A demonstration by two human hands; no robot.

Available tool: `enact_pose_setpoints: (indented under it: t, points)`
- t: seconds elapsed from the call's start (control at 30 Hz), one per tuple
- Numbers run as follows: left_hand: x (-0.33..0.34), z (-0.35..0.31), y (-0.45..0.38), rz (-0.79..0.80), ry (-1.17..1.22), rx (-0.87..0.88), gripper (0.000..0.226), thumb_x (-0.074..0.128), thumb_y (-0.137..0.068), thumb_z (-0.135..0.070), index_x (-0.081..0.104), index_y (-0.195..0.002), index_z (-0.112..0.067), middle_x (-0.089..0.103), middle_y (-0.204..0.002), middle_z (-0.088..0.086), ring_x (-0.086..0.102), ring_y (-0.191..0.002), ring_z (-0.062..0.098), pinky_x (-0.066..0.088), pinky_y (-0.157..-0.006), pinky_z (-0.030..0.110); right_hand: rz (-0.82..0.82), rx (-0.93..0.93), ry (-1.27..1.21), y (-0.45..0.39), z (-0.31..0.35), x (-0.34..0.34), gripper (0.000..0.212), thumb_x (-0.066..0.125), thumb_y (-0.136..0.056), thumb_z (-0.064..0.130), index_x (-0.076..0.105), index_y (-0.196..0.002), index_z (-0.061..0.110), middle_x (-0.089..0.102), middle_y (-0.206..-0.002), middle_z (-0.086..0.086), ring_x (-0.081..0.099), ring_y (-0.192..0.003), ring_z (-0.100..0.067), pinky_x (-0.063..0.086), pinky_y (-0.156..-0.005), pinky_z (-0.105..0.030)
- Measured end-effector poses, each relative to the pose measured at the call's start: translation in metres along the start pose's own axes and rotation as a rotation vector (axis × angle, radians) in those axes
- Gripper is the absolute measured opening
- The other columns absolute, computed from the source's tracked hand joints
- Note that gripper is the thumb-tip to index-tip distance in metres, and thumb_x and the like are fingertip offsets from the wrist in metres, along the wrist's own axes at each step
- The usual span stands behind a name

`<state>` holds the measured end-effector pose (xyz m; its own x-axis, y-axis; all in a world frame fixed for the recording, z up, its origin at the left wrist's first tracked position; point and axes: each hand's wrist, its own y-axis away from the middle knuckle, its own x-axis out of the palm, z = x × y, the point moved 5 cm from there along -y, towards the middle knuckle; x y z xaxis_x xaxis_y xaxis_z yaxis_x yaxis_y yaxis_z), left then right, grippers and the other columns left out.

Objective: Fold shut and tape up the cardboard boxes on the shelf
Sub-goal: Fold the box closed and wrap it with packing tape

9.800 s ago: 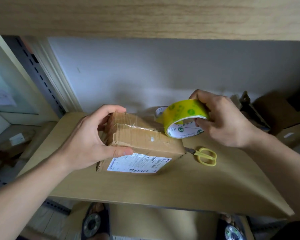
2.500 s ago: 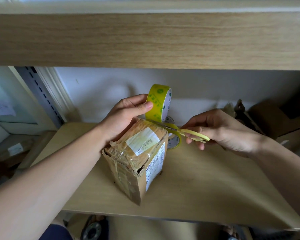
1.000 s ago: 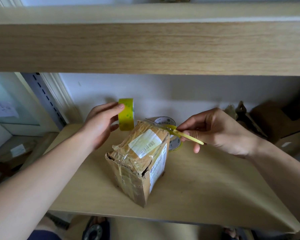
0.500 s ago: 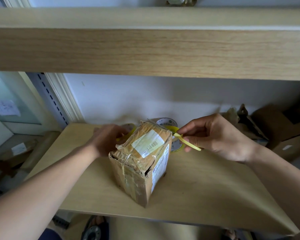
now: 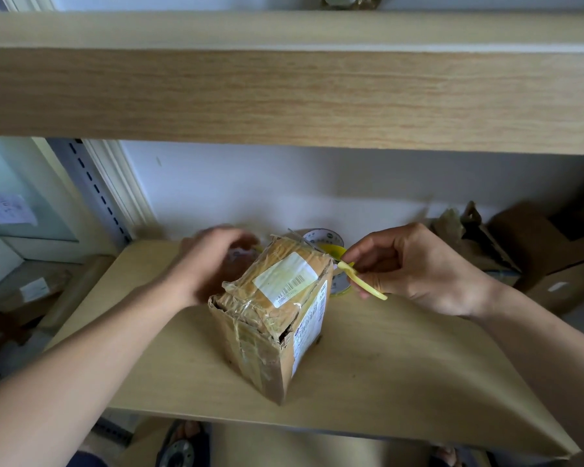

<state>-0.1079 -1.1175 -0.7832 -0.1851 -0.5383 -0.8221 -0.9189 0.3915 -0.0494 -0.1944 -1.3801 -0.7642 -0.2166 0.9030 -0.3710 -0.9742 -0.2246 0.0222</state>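
Cardboard box (image 5: 277, 318) stands on end near the middle of the shelf (image 5: 402, 375), one corner turned toward the camera, worn and wrapped in clear tape that wrinkles over its upper face; a white barcode label (image 5: 285, 278) sits on top, a larger printed label down its right side. A loose tape end sticks up off the far top edge. Left hand (image 5: 209, 261) is behind and left of the box, motion-blurred; cannot tell whether it grasps anything or touches the box. Right hand (image 5: 415, 267) is just right of the box's top, fingers curled and pinching yellow scissors (image 5: 361, 281), whose handle points down to the right; the blades are not clearly seen. A tape roll (image 5: 327, 242) with a yellow edge and white printed core stands behind the box near the wall, partly hidden by the box and the scissors. Shelf is pale wood grain; a second board of the same wood (image 5: 284, 96) spans overhead and blocks the upper view. White wall behind. Far right, in shadow, open brown cartons (image 5: 550, 257) and crumpled brown paper (image 5: 466, 230). Left of the shelf, a slotted metal upright (image 5: 95, 190), white trim, and a glass pane with a paper note (image 5: 9, 208). Below the shelf edge, dark round objects, unclear.
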Motion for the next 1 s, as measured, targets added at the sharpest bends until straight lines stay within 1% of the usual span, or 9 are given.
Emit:
enact_pose_setpoints:
  t: [0.07, 0.17, 0.27, 0.4, 0.5, 0.63, 0.73, 0.83, 1.0]
  points:
    - [-0.018, -0.026, 0.013, -0.106, 0.182, 0.057, 0.014, 0.065, -0.096, -0.038, 0.072, -0.103, -0.048, 0.071, -0.102, -0.02, 0.071, -0.103, 0.015, 0.055, -0.097, 0.038, 0.002, 0.001, 0.013, -0.001, 0.0, 0.0, 0.017, 0.078, -0.085, 0.0, 0.076, -0.101, 0.006, 0.077, -0.079, -0.01, 0.073, -0.073, -0.015, 0.054, -0.067, -0.022]
    - [-0.028, -0.065, 0.034, 0.031, 0.285, 0.044, 0.073, 0.053, -0.072, -0.083, 0.062, -0.13, -0.04, 0.068, -0.119, -0.021, 0.064, -0.109, -0.005, 0.052, -0.094, 0.023, 0.001, -0.005, 0.016, 0.0, 0.001, -0.001, 0.015, 0.078, -0.086, 0.002, 0.076, -0.101, 0.006, 0.077, -0.077, -0.01, 0.072, -0.071, -0.014, 0.053, -0.066, -0.022]
    - [-0.017, -0.085, 0.044, 0.163, 0.038, 0.008, 0.124, 0.042, -0.048, -0.105, 0.031, -0.155, -0.042, 0.046, -0.148, -0.023, 0.048, -0.131, -0.004, 0.041, -0.103, 0.026, -0.013, -0.017, -0.008, 0.0, 0.004, -0.001, 0.014, 0.077, -0.087, 0.001, 0.075, -0.101, 0.002, 0.075, -0.071, -0.007, 0.07, -0.067, -0.013, 0.051, -0.063, -0.02]
    - [-0.001, -0.093, 0.046, 0.196, -0.141, -0.039, 0.14, 0.061, -0.046, -0.095, 0.008, -0.16, -0.036, 0.027, -0.165, -0.012, 0.03, -0.15, 0.011, 0.037, -0.116, 0.036, -0.017, -0.015, -0.021, -0.001, 0.005, 0.001, 0.015, 0.077, -0.087, 0.0, 0.074, -0.101, 0.0, 0.073, -0.068, -0.004, 0.068, -0.064, -0.012, 0.05, -0.06, -0.018]
    - [-0.003, -0.091, 0.042, 0.139, -0.159, -0.032, 0.117, 0.076, -0.066, -0.069, 0.018, -0.159, -0.027, 0.045, -0.151, -0.013, 0.044, -0.137, 0.011, 0.044, -0.108, 0.035, -0.051, -0.021, -0.037, 0.001, 0.009, -0.003, 0.017, 0.08, -0.084, 0.0, 0.075, -0.1, 0.002, 0.074, -0.069, -0.006, 0.068, -0.063, -0.012, 0.048, -0.057, -0.017]
    - [-0.008, -0.087, 0.038, 0.133, -0.15, 0.004, 0.102, 0.083, -0.066, -0.056, 0.034, -0.152, -0.033, 0.062, -0.121, -0.016, 0.06, -0.113, 0.009, 0.053, -0.095, 0.035, -0.157, -0.024, -0.058, 0.005, 0.012, -0.02, 0.018, 0.083, -0.081, 0.003, 0.076, -0.098, 0.007, 0.076, -0.077, -0.015, 0.069, -0.066, -0.021, 0.047, -0.057, -0.025]
    - [-0.009, -0.083, 0.036, 0.174, -0.136, 0.046, 0.1, 0.084, -0.063, -0.058, 0.037, -0.149, -0.04, 0.058, -0.125, -0.024, 0.057, -0.115, 0.002, 0.051, -0.097, 0.03, -0.188, 0.038, 0.149, 0.005, 0.002, -0.024, 0.01, 0.08, -0.084, 0.012, 0.077, -0.092, 0.015, 0.076, -0.072, -0.008, 0.069, -0.066, -0.019, 0.051, -0.061, -0.027]
    - [-0.013, -0.08, 0.035, 0.175, -0.141, 0.068, 0.107, 0.086, -0.061, -0.062, 0.034, -0.153, -0.041, 0.051, -0.144, -0.022, 0.05, -0.128, 0.0, 0.044, -0.103, 0.023, -0.182, 0.147, 0.491, 0.003, -0.018, -0.02, 0.006, 0.078, -0.086, 0.024, 0.075, -0.089, 0.027, 0.075, -0.066, 0.009, 0.07, -0.068, -0.002, 0.052, -0.066, -0.02]
    - [-0.013, -0.084, 0.035, 0.161, -0.213, 0.079, 0.111, 0.084, -0.062, -0.065, 0.033, -0.156, -0.034, 0.052, -0.145, -0.018, 0.049, -0.131, 0.005, 0.045, -0.105, 0.029, -0.297, 0.219, 0.635, 0.0, -0.041, -0.026, 0.008, 0.076, -0.09, 0.027, 0.071, -0.097, 0.026, 0.071, -0.068, 0.011, 0.067, -0.069, 0.002, 0.04, -0.05, -0.003]
